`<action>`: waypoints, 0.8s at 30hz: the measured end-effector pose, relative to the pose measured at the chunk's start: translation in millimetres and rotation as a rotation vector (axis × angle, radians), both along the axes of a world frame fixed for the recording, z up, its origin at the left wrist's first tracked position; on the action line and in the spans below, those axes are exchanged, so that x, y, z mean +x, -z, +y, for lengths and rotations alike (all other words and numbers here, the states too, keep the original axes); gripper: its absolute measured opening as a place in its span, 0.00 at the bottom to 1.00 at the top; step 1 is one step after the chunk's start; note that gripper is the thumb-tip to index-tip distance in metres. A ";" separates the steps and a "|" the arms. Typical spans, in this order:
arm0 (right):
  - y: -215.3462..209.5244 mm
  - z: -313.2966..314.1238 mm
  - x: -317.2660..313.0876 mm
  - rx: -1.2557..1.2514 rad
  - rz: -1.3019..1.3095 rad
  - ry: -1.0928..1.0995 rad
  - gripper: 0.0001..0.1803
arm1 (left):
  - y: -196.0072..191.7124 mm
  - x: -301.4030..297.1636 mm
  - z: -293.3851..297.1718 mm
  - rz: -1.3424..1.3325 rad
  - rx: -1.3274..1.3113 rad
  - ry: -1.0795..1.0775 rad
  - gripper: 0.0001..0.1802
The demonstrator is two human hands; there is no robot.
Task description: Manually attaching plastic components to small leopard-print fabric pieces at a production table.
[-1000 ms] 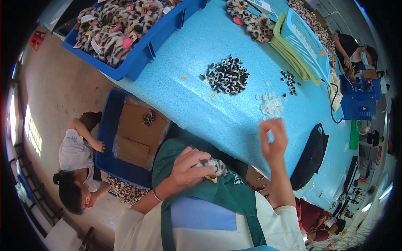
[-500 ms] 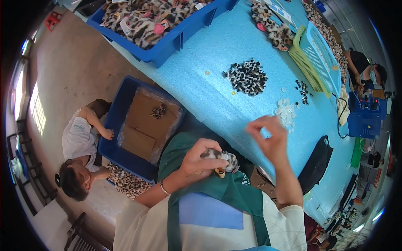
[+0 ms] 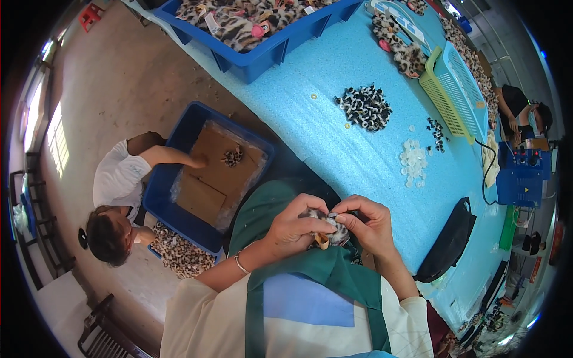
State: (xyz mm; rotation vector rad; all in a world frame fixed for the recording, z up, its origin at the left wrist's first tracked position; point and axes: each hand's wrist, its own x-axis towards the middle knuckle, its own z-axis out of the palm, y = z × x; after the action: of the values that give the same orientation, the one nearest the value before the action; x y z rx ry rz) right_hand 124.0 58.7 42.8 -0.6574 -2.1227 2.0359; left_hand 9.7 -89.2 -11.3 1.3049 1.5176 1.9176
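Observation:
Over my lap, my left hand (image 3: 289, 230) is closed round a small spotted plush piece (image 3: 339, 237), black, white and brown, with a tan flap (image 3: 322, 240) at its lower side. My right hand (image 3: 371, 227) meets it from the right, thumb and forefinger pinched together at the plush piece's top. A small pale bit shows by those fingertips, too covered to make out. On the blue table (image 3: 286, 113) beyond my hands lie a heap of black-and-white plastic toy eyes (image 3: 365, 107), a cluster of translucent white discs (image 3: 413, 161) and several small black pieces (image 3: 437, 134).
A blue crate (image 3: 250, 62) of spotted plush stands at the table's far left. Baskets (image 3: 444, 98), a black pouch (image 3: 444, 241) and a blue machine (image 3: 524, 173) are to the right. Left, a person (image 3: 119, 191) reaches into a blue bin (image 3: 161, 185) beside a plush pile (image 3: 179, 250).
My right hand has come from over the table, near the white discs, down to the plush piece in my left hand. The person at left has reached further into the bin.

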 end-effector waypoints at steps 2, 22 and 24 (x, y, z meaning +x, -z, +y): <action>0.2 -1.8 1.0 0.047 0.005 -0.014 0.06 | -0.3 0.9 -1.1 0.000 -0.003 0.001 0.21; 2.8 1.6 4.3 0.112 -0.020 -0.074 0.08 | -3.4 5.8 4.1 0.061 -0.042 -0.131 0.22; -9.5 1.7 2.8 0.214 0.032 -0.146 0.12 | -3.8 4.2 4.5 0.106 -0.025 -0.142 0.21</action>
State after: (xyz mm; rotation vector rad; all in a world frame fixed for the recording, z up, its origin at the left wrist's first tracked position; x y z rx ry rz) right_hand 126.8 60.5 52.3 -0.4487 -2.3880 1.8340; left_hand 13.9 -84.7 -7.6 1.3389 1.7237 1.9346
